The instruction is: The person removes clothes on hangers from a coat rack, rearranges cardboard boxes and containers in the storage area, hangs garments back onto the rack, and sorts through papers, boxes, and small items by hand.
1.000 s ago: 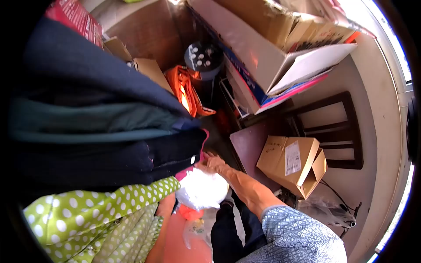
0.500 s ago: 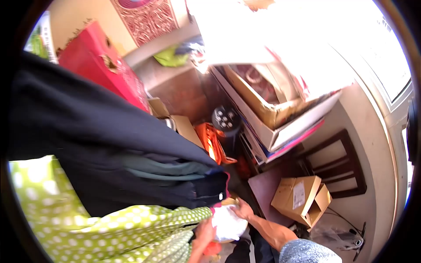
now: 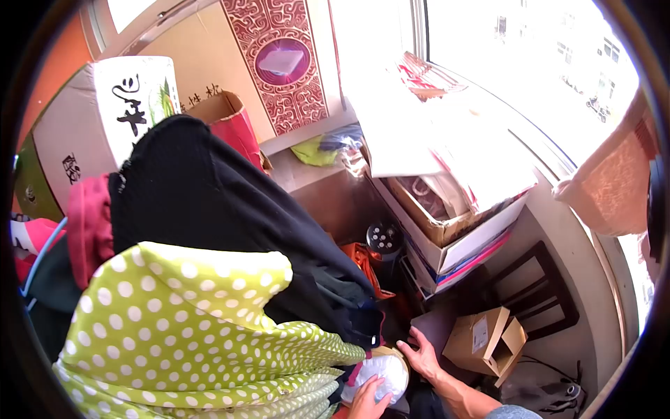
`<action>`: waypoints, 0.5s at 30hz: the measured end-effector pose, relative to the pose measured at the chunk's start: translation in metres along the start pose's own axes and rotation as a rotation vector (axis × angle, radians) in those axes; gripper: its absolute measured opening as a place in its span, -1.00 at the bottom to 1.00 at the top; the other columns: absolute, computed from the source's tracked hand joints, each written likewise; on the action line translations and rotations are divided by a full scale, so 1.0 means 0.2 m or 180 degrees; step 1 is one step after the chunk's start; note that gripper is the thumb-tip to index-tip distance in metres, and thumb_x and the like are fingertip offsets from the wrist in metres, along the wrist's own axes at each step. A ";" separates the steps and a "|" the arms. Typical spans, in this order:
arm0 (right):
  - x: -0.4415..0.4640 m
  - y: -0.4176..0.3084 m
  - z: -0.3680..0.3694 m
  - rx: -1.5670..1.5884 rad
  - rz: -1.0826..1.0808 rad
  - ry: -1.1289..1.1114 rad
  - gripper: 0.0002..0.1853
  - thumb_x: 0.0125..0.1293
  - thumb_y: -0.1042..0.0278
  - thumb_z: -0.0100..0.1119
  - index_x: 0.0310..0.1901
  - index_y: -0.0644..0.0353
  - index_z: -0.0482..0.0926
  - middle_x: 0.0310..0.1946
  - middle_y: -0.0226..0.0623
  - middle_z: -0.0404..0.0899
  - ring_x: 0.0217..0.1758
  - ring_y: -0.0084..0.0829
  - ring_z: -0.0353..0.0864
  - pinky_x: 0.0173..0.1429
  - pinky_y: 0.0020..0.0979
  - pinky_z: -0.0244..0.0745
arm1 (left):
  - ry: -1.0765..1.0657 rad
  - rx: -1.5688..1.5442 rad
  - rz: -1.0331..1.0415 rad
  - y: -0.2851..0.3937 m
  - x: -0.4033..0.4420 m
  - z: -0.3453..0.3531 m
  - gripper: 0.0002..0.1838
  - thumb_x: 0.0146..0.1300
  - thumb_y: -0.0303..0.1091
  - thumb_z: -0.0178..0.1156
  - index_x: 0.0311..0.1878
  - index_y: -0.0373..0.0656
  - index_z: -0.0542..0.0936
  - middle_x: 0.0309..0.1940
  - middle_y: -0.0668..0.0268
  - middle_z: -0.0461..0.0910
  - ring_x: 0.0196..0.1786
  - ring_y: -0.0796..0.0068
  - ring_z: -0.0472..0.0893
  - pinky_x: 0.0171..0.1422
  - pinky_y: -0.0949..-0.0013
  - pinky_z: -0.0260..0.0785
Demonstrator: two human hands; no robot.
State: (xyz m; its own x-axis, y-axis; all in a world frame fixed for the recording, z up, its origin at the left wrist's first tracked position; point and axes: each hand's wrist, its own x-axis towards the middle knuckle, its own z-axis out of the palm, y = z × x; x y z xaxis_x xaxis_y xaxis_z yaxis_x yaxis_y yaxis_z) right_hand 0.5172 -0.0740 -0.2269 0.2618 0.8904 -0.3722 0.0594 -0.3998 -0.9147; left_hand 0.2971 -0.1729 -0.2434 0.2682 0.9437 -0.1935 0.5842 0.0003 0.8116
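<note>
A white, crumpled bundle (image 3: 385, 374), its material hard to tell, sits low in the middle within a round tan rim (image 3: 403, 355). My left hand (image 3: 368, 401) rests on its near side with fingers stretched out and the thumb apart. Just right of the rim, my right hand (image 3: 421, 355) is open, fingers spread, touching nothing I can see. Green polka-dot cloth (image 3: 202, 335) and a black garment (image 3: 230, 202) hang at the left, their lower ends reaching down beside the bundle.
Stacked boxes (image 3: 447, 241) stand by the window. An open cardboard box (image 3: 481, 342) lies tilted near my right forearm, before a dark wooden chair back (image 3: 541, 290). A black round object with pale dots (image 3: 384, 239) and an orange bag (image 3: 364, 269) are behind the garments.
My right hand has let go of the white bundle and opened to its right. My left hand has come over the bundle's near side. The view has shifted, showing more on the left.
</note>
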 end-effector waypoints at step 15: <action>0.88 -2.99 0.15 -0.0742 -0.4590 0.2000 -0.09 0.22 0.14 0.48 0.58 0.03 0.25 0.57 0.20 0.14 0.62 0.24 0.12 0.63 0.11 0.12 | 0.0855 -0.0627 0.0038 0.83 0.28 -0.64 -0.50 0.29 -0.49 0.39 0.31 -0.26 0.57 0.26 0.06 0.63 0.32 0.16 0.62 0.44 0.20 0.44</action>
State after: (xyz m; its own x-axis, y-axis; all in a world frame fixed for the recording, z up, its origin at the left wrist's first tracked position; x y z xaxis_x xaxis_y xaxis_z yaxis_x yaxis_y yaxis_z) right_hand 0.4983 0.3288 0.2491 0.1933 0.3320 0.9233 0.7232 0.5877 -0.3627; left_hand 0.3108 -0.0771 -0.0496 0.0473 0.9975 -0.0521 0.4158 0.0278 0.9090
